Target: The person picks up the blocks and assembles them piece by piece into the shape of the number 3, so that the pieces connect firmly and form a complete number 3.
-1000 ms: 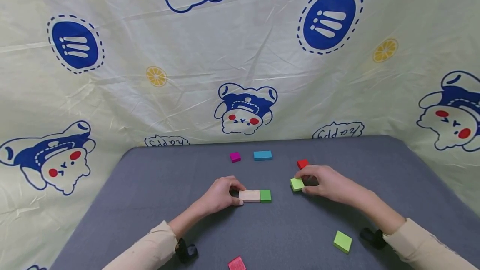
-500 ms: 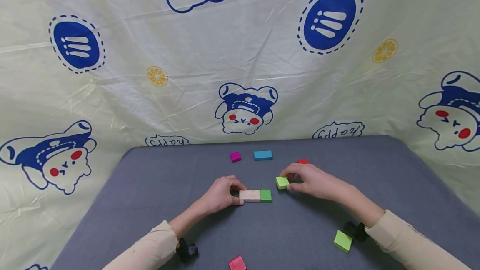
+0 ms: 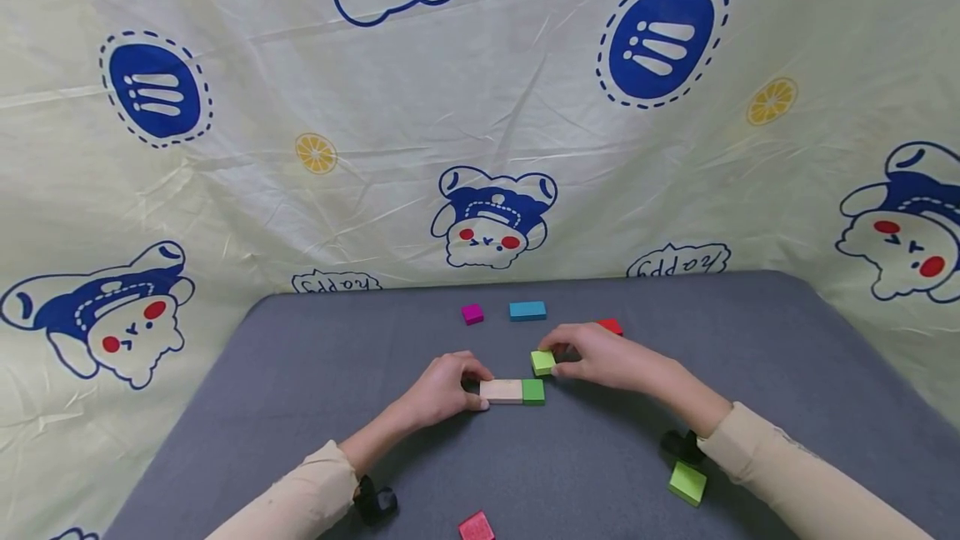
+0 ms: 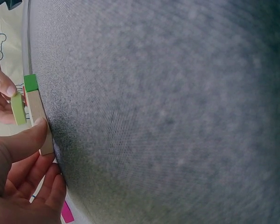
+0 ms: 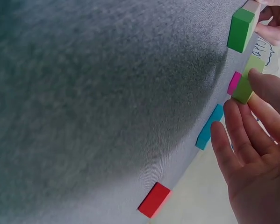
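Observation:
In the head view, a plain wooden block (image 3: 501, 392) lies mid-table, its right end against a green block (image 3: 533, 392). My left hand (image 3: 442, 390) pinches the wooden block's left end; the left wrist view shows the thumb (image 4: 30, 138) on its side. With thumb and fingertips, my right hand (image 3: 611, 361) holds a light green block (image 3: 543, 362) just behind the green block and off the table. The right wrist view shows this light green block (image 5: 244, 88) between thumb and fingers, apart from the green block (image 5: 241, 29).
Toward the table's back lie a magenta block (image 3: 472, 314), a blue block (image 3: 527, 311) and a red block (image 3: 611, 327), partly behind the right hand. Another light green block (image 3: 687, 483) lies beneath the right wrist. A pinkish-red block (image 3: 476, 526) is at the front.
The right hand has carried the light green block leftward, from near the red block to behind the green block. The left hand and wooden block have stayed in place.

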Available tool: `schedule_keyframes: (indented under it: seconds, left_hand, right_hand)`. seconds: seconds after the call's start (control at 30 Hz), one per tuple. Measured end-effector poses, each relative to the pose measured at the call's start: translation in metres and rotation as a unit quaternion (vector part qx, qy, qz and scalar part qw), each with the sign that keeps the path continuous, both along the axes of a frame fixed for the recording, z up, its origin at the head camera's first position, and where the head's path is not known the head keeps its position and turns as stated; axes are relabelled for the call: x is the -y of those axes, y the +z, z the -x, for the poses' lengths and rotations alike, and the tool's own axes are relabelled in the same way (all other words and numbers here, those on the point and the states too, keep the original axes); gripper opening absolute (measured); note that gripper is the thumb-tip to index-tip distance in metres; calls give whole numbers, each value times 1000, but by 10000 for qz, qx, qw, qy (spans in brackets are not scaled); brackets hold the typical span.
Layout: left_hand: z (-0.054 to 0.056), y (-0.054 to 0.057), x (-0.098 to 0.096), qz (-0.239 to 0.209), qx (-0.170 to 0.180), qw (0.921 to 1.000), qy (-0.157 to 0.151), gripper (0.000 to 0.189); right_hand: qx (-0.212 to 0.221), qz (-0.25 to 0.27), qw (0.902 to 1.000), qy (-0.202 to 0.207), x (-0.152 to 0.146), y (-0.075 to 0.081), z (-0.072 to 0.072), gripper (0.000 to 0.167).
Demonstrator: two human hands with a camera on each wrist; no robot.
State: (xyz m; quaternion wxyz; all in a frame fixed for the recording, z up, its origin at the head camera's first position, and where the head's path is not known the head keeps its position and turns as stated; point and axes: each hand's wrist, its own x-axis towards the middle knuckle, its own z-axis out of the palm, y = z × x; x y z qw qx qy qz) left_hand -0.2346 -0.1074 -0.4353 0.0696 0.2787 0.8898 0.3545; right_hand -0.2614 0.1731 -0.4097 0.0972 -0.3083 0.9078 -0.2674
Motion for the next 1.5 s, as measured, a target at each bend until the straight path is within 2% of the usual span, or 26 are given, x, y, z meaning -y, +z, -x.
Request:
schedule_keyframes:
  seconds: [0.47, 0.87, 1.1, 1.17, 1.5]
  left_hand:
    - [0, 1, -1, 20, -14, 10000, 26, 26]
    - [0, -1, 0, -13, -58, 10000, 14, 25]
    - [0, -2, -1, -1, -78, 10000, 37, 25]
    - [0, -2, -1, 7, -80, 10000, 51, 25]
    - [-1, -1, -1, -34, -77, 9999, 59, 26]
  right_hand:
    - [5, -141, 9999, 61, 10, -11, 11, 27]
    - [-4, -55, 10000, 29, 12, -19, 11, 29]
    - [582, 479, 9970, -158, 6, -19, 12, 27]
    - [633, 525, 9965, -174, 5, -19, 12, 26]
    - [338, 427, 9985, -34, 7, -18, 14, 22]
